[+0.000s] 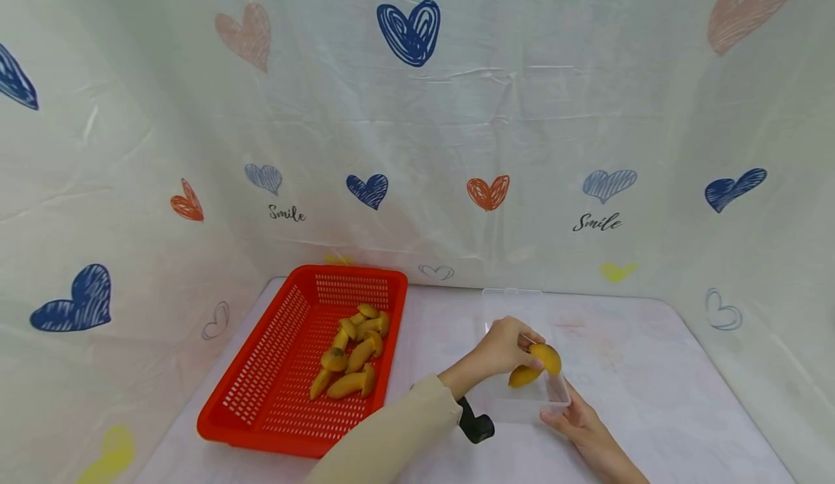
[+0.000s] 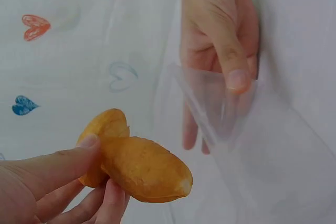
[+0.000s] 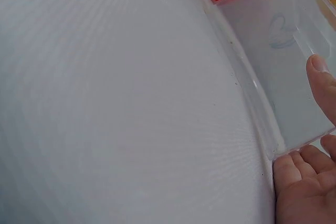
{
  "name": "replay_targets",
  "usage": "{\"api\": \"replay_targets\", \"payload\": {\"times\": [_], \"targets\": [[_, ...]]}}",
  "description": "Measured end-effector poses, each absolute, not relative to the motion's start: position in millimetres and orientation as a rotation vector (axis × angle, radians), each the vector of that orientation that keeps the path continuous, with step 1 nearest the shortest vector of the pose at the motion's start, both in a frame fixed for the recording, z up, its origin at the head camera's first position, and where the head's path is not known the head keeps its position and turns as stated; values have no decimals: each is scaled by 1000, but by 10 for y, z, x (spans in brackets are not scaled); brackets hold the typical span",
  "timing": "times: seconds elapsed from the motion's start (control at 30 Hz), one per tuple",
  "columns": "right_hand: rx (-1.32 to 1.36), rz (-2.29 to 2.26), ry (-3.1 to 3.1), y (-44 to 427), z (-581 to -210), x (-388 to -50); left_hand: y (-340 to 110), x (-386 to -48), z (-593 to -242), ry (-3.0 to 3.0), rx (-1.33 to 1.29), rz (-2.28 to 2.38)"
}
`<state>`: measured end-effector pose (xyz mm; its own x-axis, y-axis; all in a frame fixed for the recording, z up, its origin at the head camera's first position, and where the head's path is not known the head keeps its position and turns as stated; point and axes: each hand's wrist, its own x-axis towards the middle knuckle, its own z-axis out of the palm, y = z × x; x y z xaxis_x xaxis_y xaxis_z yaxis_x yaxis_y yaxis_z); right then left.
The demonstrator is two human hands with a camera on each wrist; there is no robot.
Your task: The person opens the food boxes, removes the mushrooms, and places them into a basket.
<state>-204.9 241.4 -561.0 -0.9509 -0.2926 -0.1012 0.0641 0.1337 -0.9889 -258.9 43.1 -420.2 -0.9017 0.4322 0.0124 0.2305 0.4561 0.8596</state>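
My left hand (image 1: 504, 346) pinches a yellow-orange mushroom (image 2: 149, 170) between thumb and fingers, its rounded cap and thick stem showing. The mushroom is over a clear plastic box (image 1: 515, 410) on the table. At the box's near right corner, my right hand (image 1: 579, 430) grips the wall, with the thumb (image 2: 234, 66) on one side and the fingers on the other. To the left, several similar mushrooms (image 1: 352, 382) lie in a red perforated basket (image 1: 215, 411).
A white-covered table (image 1: 639, 382) carries the basket and the box. Behind it hangs a pale curtain (image 1: 443, 122) printed with hearts. A black strap piece (image 1: 479, 427) shows at the left wrist, below a beige sleeve (image 1: 398, 426).
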Motion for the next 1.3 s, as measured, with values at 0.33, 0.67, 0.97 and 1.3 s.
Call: {"api": "replay_targets", "payload": {"times": [0.33, 0.67, 0.97, 1.3], "targets": [[-308, -1912, 2159, 2423, -5623, -2055, 132, -2623, -3949, 2453, 692, 1468], [-256, -1865, 2177, 2476, -5618, -2041, -229, -2599, -3640, 2458, 644, 1521], [-363, -1909, 2125, 2459, -5637, -2071, -814, -2574, -3371, 2502, 582, 1584], [-333, -1926, 2108, 2449, -5638, -2063, -1493, -2552, -3366, 2575, 452, 1655]]}}
